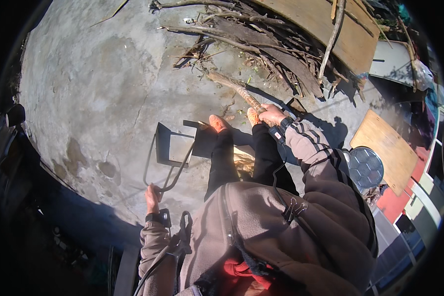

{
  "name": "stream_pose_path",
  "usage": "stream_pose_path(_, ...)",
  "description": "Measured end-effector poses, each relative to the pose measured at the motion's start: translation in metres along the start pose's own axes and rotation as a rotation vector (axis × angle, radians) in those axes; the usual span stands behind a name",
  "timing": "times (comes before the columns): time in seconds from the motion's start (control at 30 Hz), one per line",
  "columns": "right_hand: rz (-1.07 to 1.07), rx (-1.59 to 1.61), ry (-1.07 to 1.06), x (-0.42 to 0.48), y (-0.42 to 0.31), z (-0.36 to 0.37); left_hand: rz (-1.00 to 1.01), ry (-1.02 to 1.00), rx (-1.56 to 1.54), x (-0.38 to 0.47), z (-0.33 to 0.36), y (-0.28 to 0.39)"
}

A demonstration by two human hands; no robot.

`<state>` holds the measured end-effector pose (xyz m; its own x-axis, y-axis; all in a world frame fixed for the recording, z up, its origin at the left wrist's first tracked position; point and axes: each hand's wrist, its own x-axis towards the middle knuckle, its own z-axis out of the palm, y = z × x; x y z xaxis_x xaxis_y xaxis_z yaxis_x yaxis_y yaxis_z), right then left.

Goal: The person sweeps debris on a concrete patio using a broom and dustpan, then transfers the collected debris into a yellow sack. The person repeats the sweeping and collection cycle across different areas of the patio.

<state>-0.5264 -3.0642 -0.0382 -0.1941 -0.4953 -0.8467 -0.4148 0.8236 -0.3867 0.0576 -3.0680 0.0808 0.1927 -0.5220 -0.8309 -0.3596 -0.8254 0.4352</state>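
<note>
At the lower left, my left hand [152, 199] is closed around the bent tubular handle of a metal dustpan-like scoop [164, 148], whose open frame lies over the concrete. My right hand [272, 115] grips a brown stick-like handle [249, 99], perhaps a bundle of twigs, which points up and left towards scattered leaf litter. Its far end, at the litter, is hard to make out. Below and between the two hands are my orange shoes [217, 123] and dark trouser legs.
A heap of dry branches and bark [266, 44] lies ahead beside a large wooden board [329, 29]. At right are a smaller plywood board [386, 151] and a round patterned metal lid [365, 167]. Concrete floor [96, 92] extends left.
</note>
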Motion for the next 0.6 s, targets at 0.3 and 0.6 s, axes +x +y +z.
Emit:
stream_pose_path(0.3,-0.086,0.290,-0.058,-0.059,0.007,0.002,-0.008,-0.065,-0.011,0.015,0.007,0.013)
stream_pose_path(0.6,0.123,0.178,0.050,-0.024,0.027,0.017,0.031,-0.098,0.111,0.034,-0.002,0.011)
